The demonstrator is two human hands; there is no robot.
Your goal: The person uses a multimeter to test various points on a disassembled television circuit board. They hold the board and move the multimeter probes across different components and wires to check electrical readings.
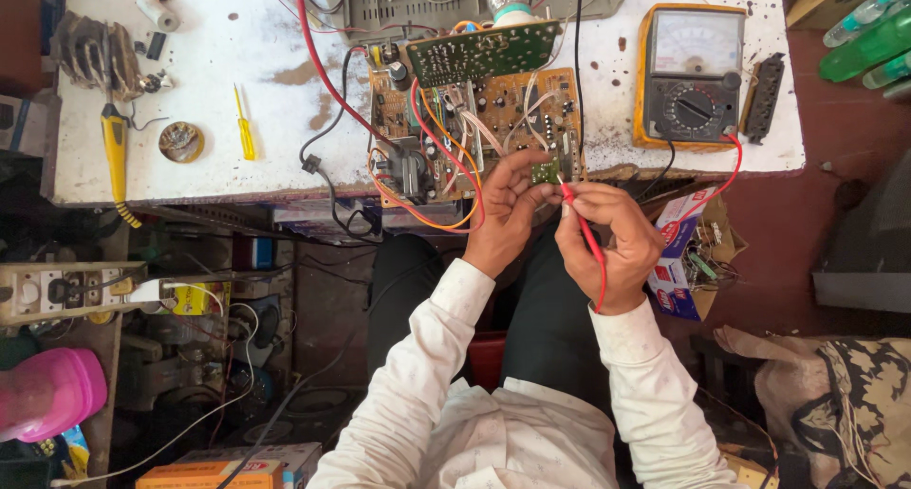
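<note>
Pinching a small green circuit board (545,171) between its fingers at the white workbench's (237,62) near edge, the left hand (505,214) steadies it while the right hand (612,242), fingers clamped on a red probe (581,225), touches it; the yellow multimeter (690,76) sits at two o'clock.

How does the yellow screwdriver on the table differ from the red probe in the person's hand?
The yellow screwdriver lies alone on the white table, touched by no hand; the red probe is held in the right hand, its tip at the small green board in the left hand. The probe trails a red wire; the screwdriver has none. Both are slim.
</note>
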